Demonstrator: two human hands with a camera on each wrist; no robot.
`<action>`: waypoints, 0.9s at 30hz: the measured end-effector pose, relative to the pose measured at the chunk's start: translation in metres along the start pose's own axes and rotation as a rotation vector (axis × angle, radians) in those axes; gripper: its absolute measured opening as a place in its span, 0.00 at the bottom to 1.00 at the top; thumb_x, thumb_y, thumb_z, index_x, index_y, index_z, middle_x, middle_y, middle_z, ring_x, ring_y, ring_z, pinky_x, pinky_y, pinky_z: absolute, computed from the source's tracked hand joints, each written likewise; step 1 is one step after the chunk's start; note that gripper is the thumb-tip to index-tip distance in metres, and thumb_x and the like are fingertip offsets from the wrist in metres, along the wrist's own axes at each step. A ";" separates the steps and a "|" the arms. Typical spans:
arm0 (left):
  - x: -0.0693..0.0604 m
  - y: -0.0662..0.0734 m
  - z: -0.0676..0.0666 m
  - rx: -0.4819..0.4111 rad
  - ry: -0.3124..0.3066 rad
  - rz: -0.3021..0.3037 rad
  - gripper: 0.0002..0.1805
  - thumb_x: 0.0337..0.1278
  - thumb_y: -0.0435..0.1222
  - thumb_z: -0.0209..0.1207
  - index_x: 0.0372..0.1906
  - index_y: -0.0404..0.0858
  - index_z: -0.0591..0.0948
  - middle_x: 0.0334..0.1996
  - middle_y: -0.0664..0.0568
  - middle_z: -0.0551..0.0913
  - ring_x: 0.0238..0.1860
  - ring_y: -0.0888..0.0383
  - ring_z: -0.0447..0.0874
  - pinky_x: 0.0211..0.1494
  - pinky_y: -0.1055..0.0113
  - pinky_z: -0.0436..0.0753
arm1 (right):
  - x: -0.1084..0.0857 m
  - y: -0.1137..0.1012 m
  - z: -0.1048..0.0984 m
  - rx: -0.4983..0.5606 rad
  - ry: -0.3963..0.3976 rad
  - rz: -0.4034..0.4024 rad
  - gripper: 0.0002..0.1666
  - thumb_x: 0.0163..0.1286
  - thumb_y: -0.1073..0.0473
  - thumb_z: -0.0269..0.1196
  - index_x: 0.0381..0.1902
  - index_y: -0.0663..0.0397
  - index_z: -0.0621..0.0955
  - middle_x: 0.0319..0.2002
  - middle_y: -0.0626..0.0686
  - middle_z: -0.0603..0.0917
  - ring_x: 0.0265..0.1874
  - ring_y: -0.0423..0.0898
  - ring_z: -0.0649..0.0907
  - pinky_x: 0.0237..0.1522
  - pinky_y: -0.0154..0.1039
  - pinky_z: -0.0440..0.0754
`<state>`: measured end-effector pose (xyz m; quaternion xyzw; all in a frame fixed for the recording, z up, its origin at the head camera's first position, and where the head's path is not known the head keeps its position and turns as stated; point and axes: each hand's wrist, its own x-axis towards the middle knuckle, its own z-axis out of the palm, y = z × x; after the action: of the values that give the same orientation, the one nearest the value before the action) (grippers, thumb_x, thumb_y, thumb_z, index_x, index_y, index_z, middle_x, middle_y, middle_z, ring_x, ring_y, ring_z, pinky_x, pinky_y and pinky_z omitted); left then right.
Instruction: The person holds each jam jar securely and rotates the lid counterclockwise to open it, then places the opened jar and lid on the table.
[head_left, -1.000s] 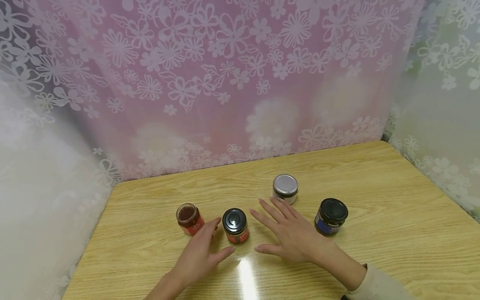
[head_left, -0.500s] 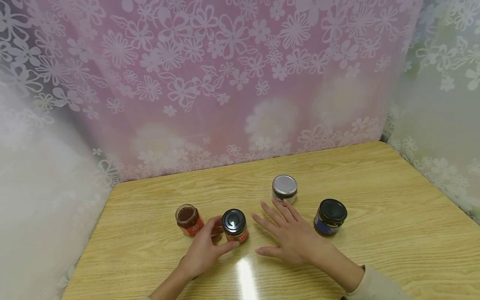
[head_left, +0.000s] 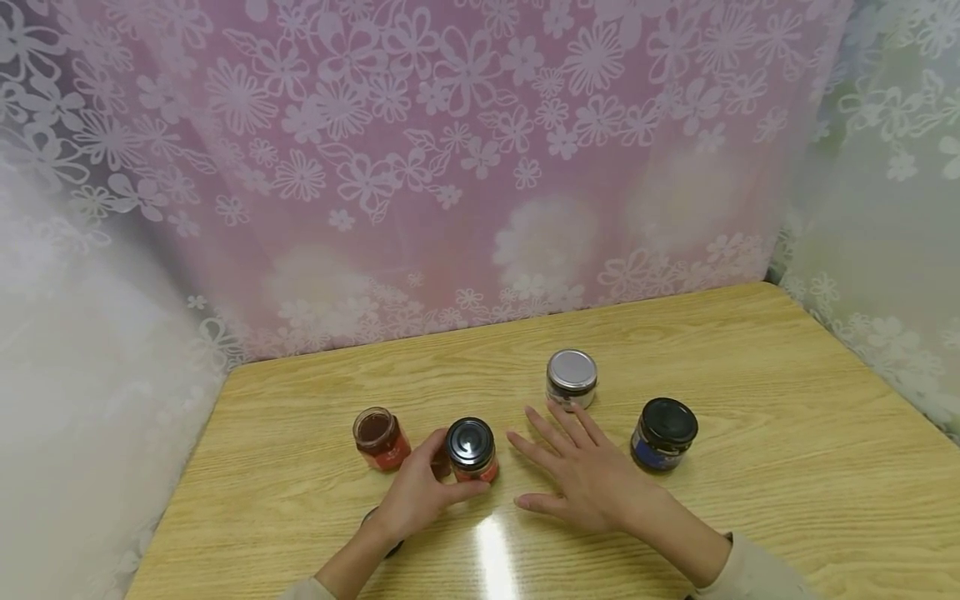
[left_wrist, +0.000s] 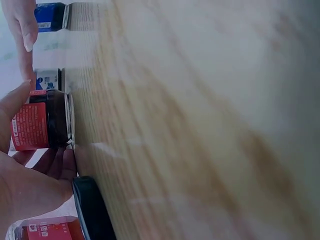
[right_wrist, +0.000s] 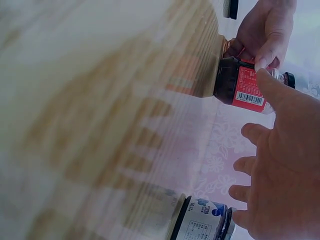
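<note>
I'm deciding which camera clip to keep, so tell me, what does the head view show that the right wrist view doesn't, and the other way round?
Of the two, only the head view shows the blue-labelled jar and the open mouth of the uncapped jar. Only the right wrist view shows the barcode on the capped red-labelled jar. Both show that capped jar held by the left hand, the spread right hand, the silver-lidded jar, the table and the floral curtain.
</note>
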<state>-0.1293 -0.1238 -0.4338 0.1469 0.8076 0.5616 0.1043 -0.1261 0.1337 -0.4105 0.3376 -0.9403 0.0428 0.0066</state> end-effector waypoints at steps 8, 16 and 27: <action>0.003 -0.002 0.002 0.063 0.020 -0.004 0.35 0.44 0.46 0.73 0.60 0.44 0.73 0.48 0.57 0.80 0.49 0.57 0.76 0.53 0.54 0.75 | 0.000 -0.001 0.001 0.019 -0.029 -0.002 0.44 0.67 0.24 0.38 0.74 0.38 0.59 0.74 0.55 0.51 0.72 0.58 0.47 0.69 0.58 0.42; 0.008 0.002 0.006 0.112 0.023 0.005 0.32 0.42 0.45 0.74 0.57 0.48 0.76 0.48 0.61 0.80 0.50 0.59 0.75 0.55 0.54 0.71 | -0.004 -0.001 0.000 0.085 -0.051 0.007 0.42 0.69 0.27 0.39 0.74 0.39 0.60 0.74 0.56 0.51 0.72 0.59 0.48 0.68 0.58 0.42; 0.004 -0.001 0.006 0.117 0.067 -0.016 0.31 0.40 0.46 0.75 0.54 0.51 0.78 0.42 0.62 0.82 0.42 0.60 0.78 0.48 0.58 0.75 | -0.008 0.008 -0.020 0.098 0.023 -0.020 0.42 0.70 0.29 0.41 0.76 0.41 0.55 0.74 0.55 0.50 0.71 0.58 0.51 0.66 0.57 0.55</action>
<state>-0.1308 -0.1175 -0.4366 0.1272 0.8432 0.5172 0.0729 -0.1257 0.1468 -0.3916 0.3465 -0.9335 0.0927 0.0010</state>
